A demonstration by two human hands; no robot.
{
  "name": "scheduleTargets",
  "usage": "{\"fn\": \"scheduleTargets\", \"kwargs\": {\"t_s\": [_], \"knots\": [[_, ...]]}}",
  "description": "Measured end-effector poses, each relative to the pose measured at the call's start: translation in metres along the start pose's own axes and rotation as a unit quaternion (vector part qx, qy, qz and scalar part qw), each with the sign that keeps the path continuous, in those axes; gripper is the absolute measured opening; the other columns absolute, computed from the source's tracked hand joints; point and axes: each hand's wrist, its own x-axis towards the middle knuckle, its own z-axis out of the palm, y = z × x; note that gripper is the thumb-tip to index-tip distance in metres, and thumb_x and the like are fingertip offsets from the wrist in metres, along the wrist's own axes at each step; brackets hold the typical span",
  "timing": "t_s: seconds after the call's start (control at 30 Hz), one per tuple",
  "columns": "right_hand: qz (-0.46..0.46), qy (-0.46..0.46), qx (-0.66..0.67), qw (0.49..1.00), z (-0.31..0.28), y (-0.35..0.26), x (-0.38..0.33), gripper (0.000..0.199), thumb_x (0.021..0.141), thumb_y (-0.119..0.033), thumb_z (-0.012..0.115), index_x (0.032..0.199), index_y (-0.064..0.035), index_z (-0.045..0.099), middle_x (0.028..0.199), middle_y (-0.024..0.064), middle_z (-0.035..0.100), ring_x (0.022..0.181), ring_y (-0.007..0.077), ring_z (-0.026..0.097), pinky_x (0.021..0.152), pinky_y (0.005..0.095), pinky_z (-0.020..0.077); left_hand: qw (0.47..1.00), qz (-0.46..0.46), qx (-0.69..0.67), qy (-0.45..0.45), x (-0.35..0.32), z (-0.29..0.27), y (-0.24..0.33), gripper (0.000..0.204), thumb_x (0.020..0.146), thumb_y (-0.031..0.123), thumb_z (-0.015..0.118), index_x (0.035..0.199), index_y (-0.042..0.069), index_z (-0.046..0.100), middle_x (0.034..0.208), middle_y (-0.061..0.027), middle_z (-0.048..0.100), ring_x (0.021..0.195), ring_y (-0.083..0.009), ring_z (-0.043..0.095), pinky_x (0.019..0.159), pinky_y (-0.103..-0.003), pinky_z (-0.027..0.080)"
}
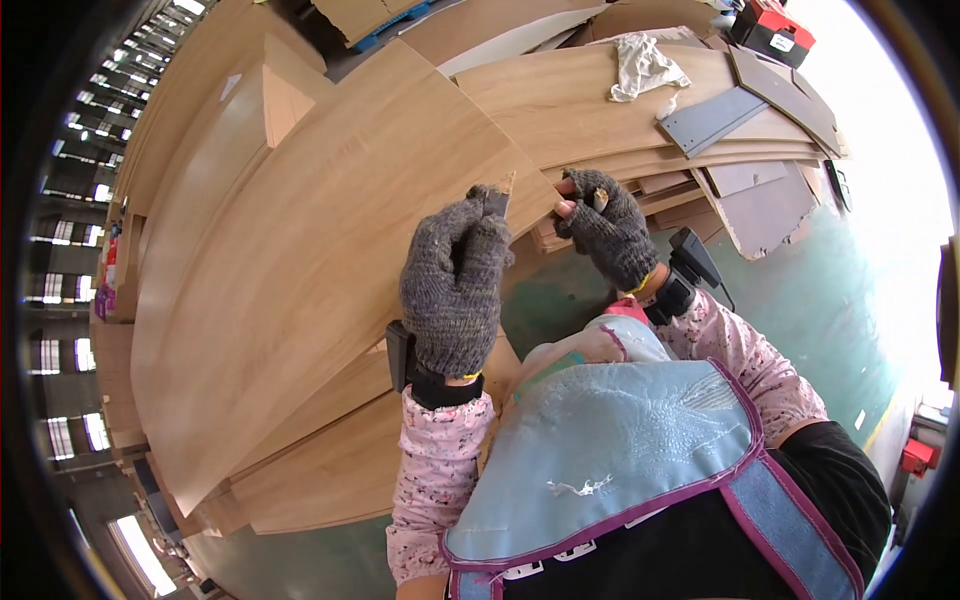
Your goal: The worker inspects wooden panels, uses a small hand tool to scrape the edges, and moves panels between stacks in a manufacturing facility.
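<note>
A large wood-grain board (pixel 330 200) lies tilted across the stack in front of me. My left hand (pixel 455 285), in a grey knitted fingerless glove, is closed over the board's near edge. Between its fingers sits a small dark grey flat block (pixel 496 202) with a ragged tan end; its lower part is hidden. My right hand (pixel 608 228), gloved alike, has its bare fingertips pinched at the board's right corner. A pale bit shows among the right fingers, too small to make out.
More wood-grain boards (pixel 560 95) are stacked behind, with a white rag (pixel 643 68) and a grey drilled panel (pixel 712 120) on top. Chipped offcuts (pixel 765 210) lean at the right. A red and black toolbox (pixel 772 32) stands far right. Green floor (pixel 800 300) lies beside the stack.
</note>
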Motion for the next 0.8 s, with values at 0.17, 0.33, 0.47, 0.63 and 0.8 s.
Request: {"fn": "scheduleTargets", "kwargs": {"t_s": [0.17, 0.33, 0.47, 0.63, 0.8], "knots": [[0.019, -0.055, 0.023, 0.998, -0.009, 0.001, 0.004, 0.029, 0.083, -0.022, 0.065, 0.105, -0.0047, 0.056, 0.074, 0.0029, 0.06, 0.063, 0.0086, 0.056, 0.05, 0.0204, 0.0402, 0.988, -0.105, -0.11, -0.002, -0.008, -0.002, 0.01, 0.016, 0.092, 0.014, 0.053, 0.099, 0.0, 0.055, 0.061, -0.0052, 0.056, 0.051, -0.0118, 0.053, 0.05, -0.024, 0.044], [0.027, -0.09, 0.0, 0.996, -0.017, -0.002, 0.004, 0.031, 0.083, -0.022, 0.064, 0.109, -0.0062, 0.057, 0.078, 0.0019, 0.061, 0.066, 0.0074, 0.054, 0.05, 0.0196, 0.0398, 0.964, -0.181, -0.194, -0.014, -0.044, -0.003, 0.004, 0.019, 0.094, 0.016, 0.05, 0.105, 0.001, 0.054, 0.068, -0.0035, 0.054, 0.047, -0.0088, 0.046, 0.041, -0.023, 0.037], [-0.01, -0.128, -0.036, 0.991, -0.016, -0.013, 0.0, 0.04, 0.082, -0.015, 0.065, 0.119, -0.0077, 0.054, 0.085, -0.0007, 0.059, 0.072, 0.0053, 0.053, 0.054, 0.0193, 0.0408, 0.926, -0.267, -0.267, -0.022, -0.058, -0.001, 0.012, 0.022, 0.093, 0.013, 0.051, 0.111, 0.001, 0.05, 0.076, -0.0011, 0.052, 0.051, -0.0056, 0.044, 0.044, -0.02, 0.037], [-0.072, -0.198, -0.064, 0.976, -0.024, -0.014, 0.004, 0.053, 0.08, -0.007, 0.066, 0.13, -0.0089, 0.047, 0.087, -0.0013, 0.056, 0.076, 0.0048, 0.052, 0.065, 0.02, 0.0444, 0.959, -0.228, -0.142, -0.094, -0.069, 0.007, -0.004, 0.031, 0.088, 0.005, 0.051, 0.119, -0.001, 0.045, 0.089, -0.0028, 0.053, 0.067, -0.0067, 0.05, 0.058, -0.021, 0.043], [-0.005, -0.304, 0.0, 0.953, -0.033, -0.017, 0.01, 0.06, 0.078, -0.005, 0.068, 0.133, -0.0086, 0.043, 0.119, 0.0031, 0.053, 0.089, 0.0077, 0.057, 0.077, 0.024, 0.0494, 0.948, -0.29, -0.095, -0.095, -0.051, 0.007, 0.013, 0.019, 0.089, 0.009, 0.052, 0.106, 0.0, 0.055, 0.081, -0.0011, 0.055, 0.068, -0.0074, 0.051, 0.062, -0.023, 0.043]]}}
